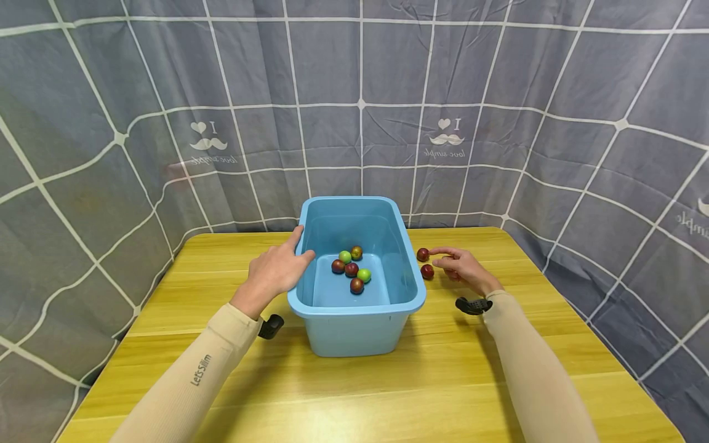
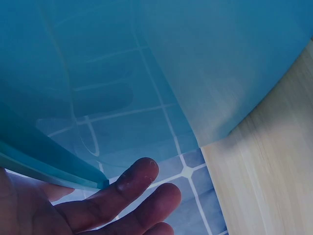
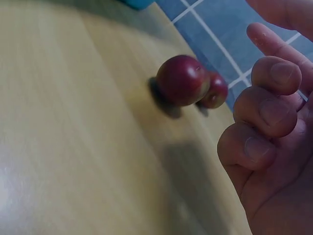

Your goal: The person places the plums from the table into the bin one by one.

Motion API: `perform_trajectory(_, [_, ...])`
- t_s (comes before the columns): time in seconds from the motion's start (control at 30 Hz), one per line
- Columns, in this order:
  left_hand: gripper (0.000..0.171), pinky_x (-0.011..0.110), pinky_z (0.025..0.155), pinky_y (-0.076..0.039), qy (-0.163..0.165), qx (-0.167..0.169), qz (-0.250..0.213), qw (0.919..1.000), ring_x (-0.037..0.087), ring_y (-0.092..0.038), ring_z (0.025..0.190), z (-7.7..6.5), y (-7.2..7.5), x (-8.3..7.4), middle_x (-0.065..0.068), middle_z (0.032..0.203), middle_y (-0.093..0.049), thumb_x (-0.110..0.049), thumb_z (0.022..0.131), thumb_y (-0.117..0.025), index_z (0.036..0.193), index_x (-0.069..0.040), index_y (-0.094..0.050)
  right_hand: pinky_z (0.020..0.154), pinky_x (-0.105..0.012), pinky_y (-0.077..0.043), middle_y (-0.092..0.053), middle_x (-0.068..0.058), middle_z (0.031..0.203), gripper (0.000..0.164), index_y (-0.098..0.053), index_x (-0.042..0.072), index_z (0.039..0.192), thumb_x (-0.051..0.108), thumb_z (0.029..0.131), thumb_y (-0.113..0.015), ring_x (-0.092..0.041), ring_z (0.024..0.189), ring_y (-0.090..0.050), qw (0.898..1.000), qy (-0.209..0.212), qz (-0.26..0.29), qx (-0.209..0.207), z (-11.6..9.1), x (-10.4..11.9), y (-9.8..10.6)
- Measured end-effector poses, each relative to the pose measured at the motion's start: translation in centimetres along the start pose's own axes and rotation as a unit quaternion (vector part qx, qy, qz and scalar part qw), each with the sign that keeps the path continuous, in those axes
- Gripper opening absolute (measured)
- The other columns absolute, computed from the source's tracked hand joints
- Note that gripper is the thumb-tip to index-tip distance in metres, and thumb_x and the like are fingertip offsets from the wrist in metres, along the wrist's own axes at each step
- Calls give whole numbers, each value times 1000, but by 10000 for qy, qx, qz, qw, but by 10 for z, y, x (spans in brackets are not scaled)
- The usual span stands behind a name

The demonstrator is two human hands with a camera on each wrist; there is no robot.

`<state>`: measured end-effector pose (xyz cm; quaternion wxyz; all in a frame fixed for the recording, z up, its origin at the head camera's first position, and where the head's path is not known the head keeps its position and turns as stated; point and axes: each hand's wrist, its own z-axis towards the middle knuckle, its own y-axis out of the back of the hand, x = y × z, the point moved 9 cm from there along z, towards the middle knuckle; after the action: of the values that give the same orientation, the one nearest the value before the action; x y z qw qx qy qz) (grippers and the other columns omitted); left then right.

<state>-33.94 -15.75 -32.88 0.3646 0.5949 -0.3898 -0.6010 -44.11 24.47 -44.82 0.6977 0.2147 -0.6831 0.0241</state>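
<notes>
A blue plastic tub (image 1: 354, 332) stands on the table with several plums (image 1: 351, 269) on its floor, some dark red, others bright green. My left hand (image 1: 277, 266) holds its left rim, thumb over the inner side and fingers along the outside; the left wrist view has the fingers (image 2: 142, 178) just under the rim (image 2: 73, 178). To the right of the tub, two dark red plums lie on the wood, a farther one (image 1: 423, 255) and a nearer one (image 1: 427, 271). My right hand (image 1: 462, 268) hovers beside them, index finger extended, other fingers (image 3: 266, 115) bent, holding nothing.
The wooden table (image 1: 354, 400) reaches back to a grey checked curtain (image 1: 360, 74), which also hangs along both sides. Black straps with small cameras (image 1: 473, 306) sit at my wrists.
</notes>
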Motion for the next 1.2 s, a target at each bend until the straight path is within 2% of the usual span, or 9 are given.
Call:
perform_trajectory(0.2, [74, 40, 59, -43, 10, 5, 18, 10000, 28, -61, 74, 0, 0, 1, 15, 97, -66, -55, 99, -36, 164, -30, -11, 49, -29, -30, -35, 3, 55, 52, -49, -4, 142, 21, 99, -64, -13, 48, -32, 9999, -139, -31, 28, 0, -14, 0])
perform_trajectory(0.43, [74, 41, 60, -43, 1, 0, 42, 10000, 29, -62, 79, 0, 0, 1, 19, 115, -67, -55, 99, -36, 164, -29, -11, 49, -25, -30, -38, 3, 57, 49, -54, 4, 140, 21, 96, -68, -14, 50, -33, 9985, -494, 232, -21, 0, -29, -2])
perform_trajectory(0.77, [74, 41, 60, -44, 5, 5, 35, 10000, 34, -64, 92, -4, -2, 1, 20, 131, -63, -56, 99, -36, 164, -29, -12, 45, -23, -29, -39, 5, 53, 51, -55, 9, 140, 23, 93, -72, -12, 44, -32, 9975, -679, -131, -128, -1, -42, -5])
perform_trajectory(0.87, [74, 41, 60, -43, 8, 46, 25, 10000, 33, -64, 91, -5, -4, 1, 20, 125, -65, -56, 99, -36, 164, -29, -12, 45, -24, -30, -40, 5, 55, 52, -56, 9, 140, 23, 93, -73, -12, 45, -34, 9968, -743, -270, -130, -2, -45, -6])
perform_trajectory(1.03, [74, 40, 59, -43, -7, 38, -3, 10000, 29, -61, 78, -3, -4, 1, 15, 102, -67, -56, 99, -35, 164, -29, -11, 46, -24, -30, -40, 4, 56, 52, -57, 11, 139, 23, 91, -74, -13, 46, -34, 9960, -786, -370, -194, -1, -45, -5])
perform_trajectory(1.13, [74, 40, 59, -43, -11, 4, -3, 10000, 30, -62, 80, -2, -2, 0, 16, 101, -67, -56, 99, -34, 164, -29, -11, 46, -25, -30, -40, 5, 55, 52, -58, 13, 138, 23, 90, -76, -14, 46, -34, 9957, -786, -431, -252, 1, -42, -4])
perform_trajectory(1.2, [74, 41, 60, -43, -8, -17, 22, 10000, 32, -64, 87, -2, 0, 0, 17, 110, -68, -56, 99, -34, 164, -29, -11, 46, -25, -31, -41, 5, 55, 52, -59, 13, 138, 23, 89, -76, -14, 46, -35, 9951, -772, -563, -258, 4, -40, -3])
